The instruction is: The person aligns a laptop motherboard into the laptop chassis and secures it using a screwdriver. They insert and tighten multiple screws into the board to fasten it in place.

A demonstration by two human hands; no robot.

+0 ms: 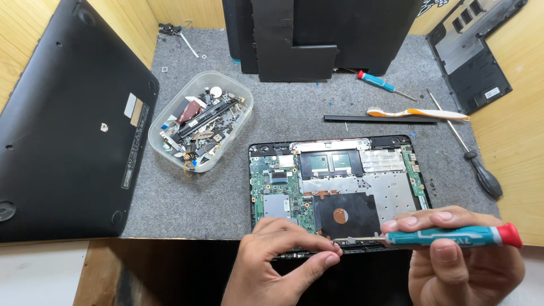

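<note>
Leftmost, a large black plastic laptop bottom cover [68, 124] lies outer face up, partly on the wooden bench, partly on the grey felt work mat [204, 204].

Next, a clear plastic tub of loose screws, cables and small scrap parts [200, 120] stands on the mat, near the opened laptop's upper left corner but apart from it.

At the centre, an opened black laptop chassis with green circuit board and silver shielding [339, 187] lies flat on the mat, just in front of you.

Your left hand [277, 263] rests at the chassis's near edge, thumb and forefinger pinched together at a small part on that edge; what they grip is too small to tell.

Behind the chassis, a stack of black laptop panels [317, 37] stands at the mat's far edge. In front of it lie a small blue-handled screwdriver [381, 84], a long black plastic strip [379, 119] and an orange-and-white toothbrush [416, 113] touching that strip.

Your right hand [464, 260] is closed around a teal-handled precision screwdriver with a red end cap [453, 236], held roughly level, its tip pointing left to the chassis's near edge just beside your left fingertips.

Rightmost, a long black-handled screwdriver [470, 153] lies on the mat, and a black slotted access cover [473, 54] rests on the wood.
</note>
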